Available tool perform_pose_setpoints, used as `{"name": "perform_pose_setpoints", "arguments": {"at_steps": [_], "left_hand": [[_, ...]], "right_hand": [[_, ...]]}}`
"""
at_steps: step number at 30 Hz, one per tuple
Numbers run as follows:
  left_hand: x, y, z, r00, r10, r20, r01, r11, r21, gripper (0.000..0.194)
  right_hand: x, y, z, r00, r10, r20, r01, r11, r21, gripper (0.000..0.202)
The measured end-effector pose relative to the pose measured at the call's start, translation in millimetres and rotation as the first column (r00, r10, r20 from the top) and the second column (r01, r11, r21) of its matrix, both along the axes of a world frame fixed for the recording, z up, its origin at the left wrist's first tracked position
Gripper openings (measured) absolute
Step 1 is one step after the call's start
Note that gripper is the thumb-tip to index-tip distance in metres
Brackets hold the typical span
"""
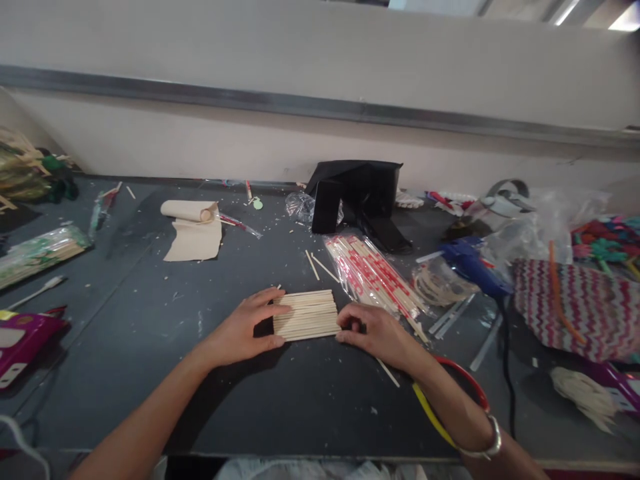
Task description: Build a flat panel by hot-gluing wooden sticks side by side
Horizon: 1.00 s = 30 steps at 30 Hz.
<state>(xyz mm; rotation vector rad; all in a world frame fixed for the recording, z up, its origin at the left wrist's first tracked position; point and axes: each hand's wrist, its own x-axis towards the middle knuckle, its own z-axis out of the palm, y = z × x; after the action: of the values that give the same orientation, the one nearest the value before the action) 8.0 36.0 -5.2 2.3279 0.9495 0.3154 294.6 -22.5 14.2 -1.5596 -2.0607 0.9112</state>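
Observation:
A row of thin wooden sticks (306,316) lies side by side on the dark table, forming a flat rectangle. My left hand (253,325) holds its left end, with fingers over the upper part and the thumb at the lower corner. At the opposite end, my right hand (373,333) has curled fingers, with fingertips and thumb against the stick ends. Beyond the right hand lie clear packets of sticks with red print (373,273). A couple of loose sticks (313,265) rest behind the row. Scissors with red and yellow handles (434,415) are partly hidden under my right forearm.
A black stand (357,197) is at the back by the wall. Right of the packets are a blue glue gun (473,267) with its cable and a zigzag-patterned pouch (575,307). A beige fabric roll (195,230) lies back left, a purple box (30,343) at far left.

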Motion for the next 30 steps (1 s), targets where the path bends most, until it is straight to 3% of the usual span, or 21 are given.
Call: {"name": "perform_pose_setpoints", "arguments": {"at_steps": [9,13,18,30], "left_hand": [[1,-1,1.4,1.000,0.024,-0.008,-0.024,1.000,0.019,0.050],[14,-8,5.3,0.998,0.046,-0.040,-0.040,0.991,0.130,0.060],[34,-12,1.9,0.997,-0.036,-0.062,0.046,0.983,0.179,0.072],[45,-12,-9.5,0.995,-0.048,-0.084,0.068,0.967,0.245,0.056]], "right_hand": [[7,1,2.3,0.999,0.000,-0.043,0.000,1.000,0.016,0.010],[2,-2,1.3,0.999,0.012,0.033,-0.015,0.996,0.091,0.014],[-5,-3,-4.0,0.993,0.031,0.115,-0.054,0.978,0.199,0.011],[-8,-1,-9.7,0.994,0.022,0.108,-0.044,0.977,0.209,0.009]]}}
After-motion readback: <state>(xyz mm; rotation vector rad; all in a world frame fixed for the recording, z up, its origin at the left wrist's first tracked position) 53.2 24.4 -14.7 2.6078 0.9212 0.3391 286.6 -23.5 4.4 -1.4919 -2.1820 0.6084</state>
